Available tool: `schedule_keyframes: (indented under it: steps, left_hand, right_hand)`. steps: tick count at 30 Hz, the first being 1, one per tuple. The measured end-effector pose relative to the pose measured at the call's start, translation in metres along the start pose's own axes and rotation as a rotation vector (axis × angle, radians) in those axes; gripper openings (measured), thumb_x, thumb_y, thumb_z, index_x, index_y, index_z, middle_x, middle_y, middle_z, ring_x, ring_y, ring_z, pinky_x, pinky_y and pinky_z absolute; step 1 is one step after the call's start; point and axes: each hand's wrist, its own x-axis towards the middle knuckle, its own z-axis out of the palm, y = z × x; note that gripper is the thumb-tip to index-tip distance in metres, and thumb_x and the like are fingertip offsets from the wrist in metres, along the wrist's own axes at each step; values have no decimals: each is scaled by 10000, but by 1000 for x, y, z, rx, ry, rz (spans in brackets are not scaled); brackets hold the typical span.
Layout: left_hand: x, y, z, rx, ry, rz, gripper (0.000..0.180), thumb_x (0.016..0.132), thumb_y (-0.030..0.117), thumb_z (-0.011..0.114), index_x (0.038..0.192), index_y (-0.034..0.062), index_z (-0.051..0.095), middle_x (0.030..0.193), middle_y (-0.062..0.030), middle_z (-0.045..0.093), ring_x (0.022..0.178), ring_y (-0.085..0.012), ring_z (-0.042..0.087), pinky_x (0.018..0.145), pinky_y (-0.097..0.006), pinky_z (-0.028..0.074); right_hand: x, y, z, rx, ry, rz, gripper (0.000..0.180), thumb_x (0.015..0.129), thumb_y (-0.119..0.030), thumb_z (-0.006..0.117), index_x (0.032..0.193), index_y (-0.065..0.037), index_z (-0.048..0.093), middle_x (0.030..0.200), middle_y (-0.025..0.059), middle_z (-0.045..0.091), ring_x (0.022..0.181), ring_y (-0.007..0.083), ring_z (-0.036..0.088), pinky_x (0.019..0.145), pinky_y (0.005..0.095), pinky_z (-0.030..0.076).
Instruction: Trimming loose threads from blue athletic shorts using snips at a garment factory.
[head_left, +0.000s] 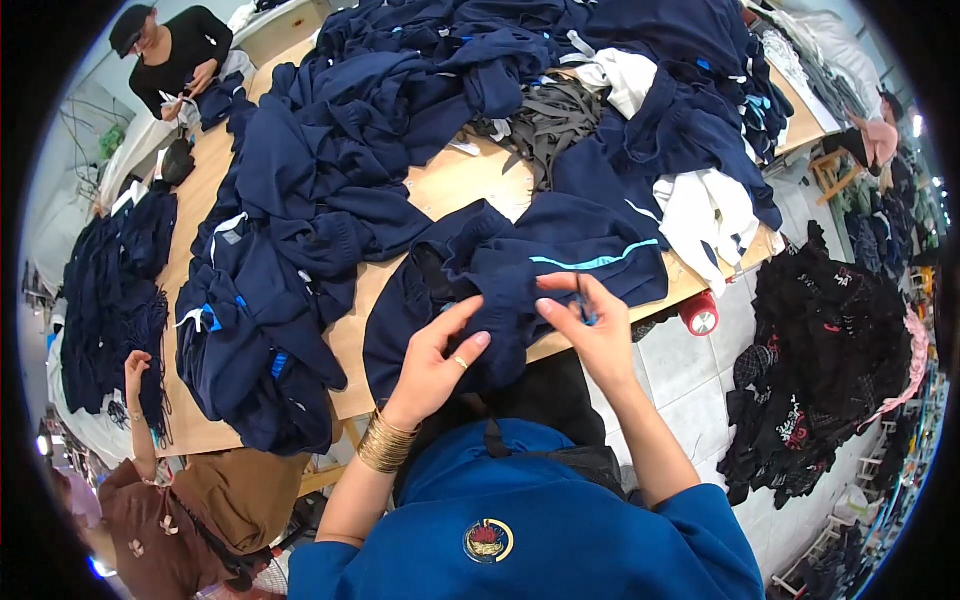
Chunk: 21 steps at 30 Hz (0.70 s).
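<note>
A navy garment with a light blue stripe (545,262) lies on the near edge of the wooden table (455,185). My left hand (437,358), with a ring and gold bangles on the wrist, rests on its dark fabric, thumb and fingers spread. My right hand (588,322) pinches a small dark tool, likely thread snips, against the garment's edge just below the stripe. The two hands are a short way apart on the same piece.
Heaps of navy garments (330,170) cover the table, with white pieces (705,215) and grey straps (550,118). Black clothes (825,340) pile on the tiled floor at right, beside a red spool (700,315). People work at the far left (170,60) and near left (150,500).
</note>
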Motion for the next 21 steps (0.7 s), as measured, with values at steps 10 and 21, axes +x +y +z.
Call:
schedule_keyframes:
  steps: [10, 21]
  left_hand:
    - [-2, 13, -9, -197, -122, -109, 459, 855, 74, 594, 1274, -43, 447, 1182, -73, 529, 1067, -132, 498, 933, -253, 382]
    - [-1, 21, 3, -374, -301, -76, 533, 915, 134, 535, 1368, -18, 298, 1256, -89, 484, 1168, -151, 444, 989, -289, 352]
  right_hand:
    - [-2, -11, -4, -47, 15, -59, 170, 780, -76, 676, 946, -43, 659, 892, -13, 594, 745, 41, 511, 576, 166, 364]
    - [-11, -2, 18, 230, -191, 132, 163, 761, -85, 711, 870, -18, 610, 686, -55, 499, 648, 13, 432, 588, 160, 344]
